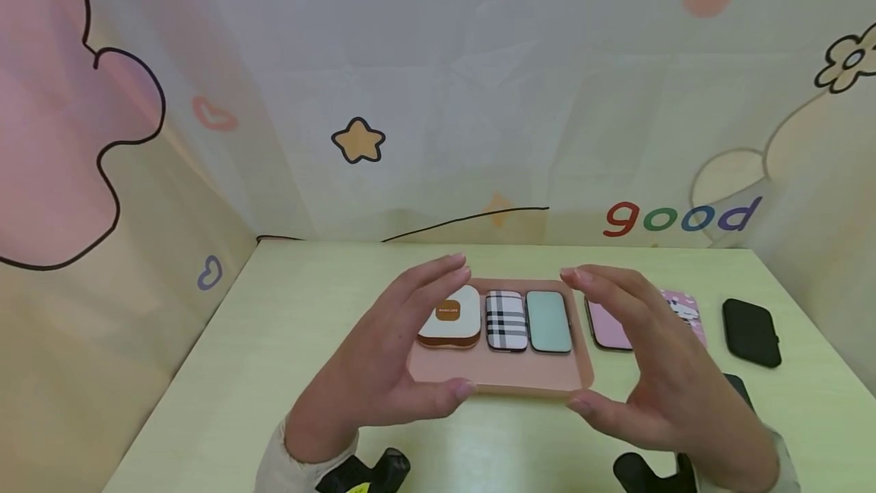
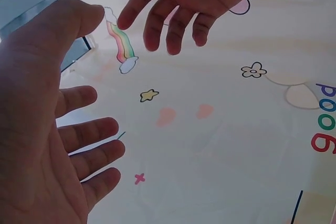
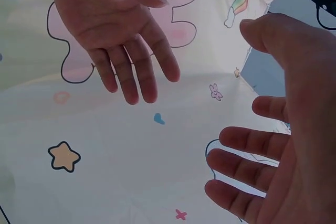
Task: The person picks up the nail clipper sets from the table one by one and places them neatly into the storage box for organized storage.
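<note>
My left hand and right hand are raised facing each other over the table, fingers extended and thumbs apart from them, with nothing held. Between them in the head view lies a pink tray. On it a white square case with a brown base sits at the left, partly behind my left fingers. Beside it are a small plaid slab and a mint-green slab, both with rounded corners. Both wrist views show the two palms, the left hand and the right hand, against the patterned cloth.
Right of the tray, partly behind my right hand, lie a lilac slab and a pink patterned piece. A black rounded slab is farther right, and another dark thing shows past my right wrist. Printed cloth surrounds the pale table.
</note>
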The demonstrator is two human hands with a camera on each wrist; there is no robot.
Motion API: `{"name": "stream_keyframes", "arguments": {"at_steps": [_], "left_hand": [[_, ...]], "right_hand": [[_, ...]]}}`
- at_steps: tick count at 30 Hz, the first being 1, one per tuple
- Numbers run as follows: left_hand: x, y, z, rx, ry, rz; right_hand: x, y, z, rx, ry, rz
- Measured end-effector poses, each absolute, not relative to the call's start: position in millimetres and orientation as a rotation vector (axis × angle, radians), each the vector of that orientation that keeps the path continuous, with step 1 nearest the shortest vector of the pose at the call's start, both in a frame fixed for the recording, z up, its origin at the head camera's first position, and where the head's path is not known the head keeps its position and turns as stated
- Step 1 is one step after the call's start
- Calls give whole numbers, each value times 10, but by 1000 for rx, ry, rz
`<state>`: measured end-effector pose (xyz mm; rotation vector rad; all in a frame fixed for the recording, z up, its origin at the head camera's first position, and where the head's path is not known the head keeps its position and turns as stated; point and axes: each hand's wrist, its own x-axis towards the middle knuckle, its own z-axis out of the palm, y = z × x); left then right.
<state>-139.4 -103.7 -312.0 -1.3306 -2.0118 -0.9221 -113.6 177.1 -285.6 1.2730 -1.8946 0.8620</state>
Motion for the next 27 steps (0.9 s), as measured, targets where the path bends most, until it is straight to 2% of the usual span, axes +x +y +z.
{"name": "stream_keyframes", "arguments": {"at_steps": [11,20,27], "left_hand": [[-1586,-1148,-3263,-1196,-2119,-1116],[-1844,-1166,-3519,-821,-2547,-826],[-1974,-1174,-3694,-738,-2670,-822]], "right_hand": [[-1198,1799,-2881,1278,-1890,861],[-1227,1852,-2896,1277,-1922,856],[-1238,1865,-2906,1267,-1935,854]]}}
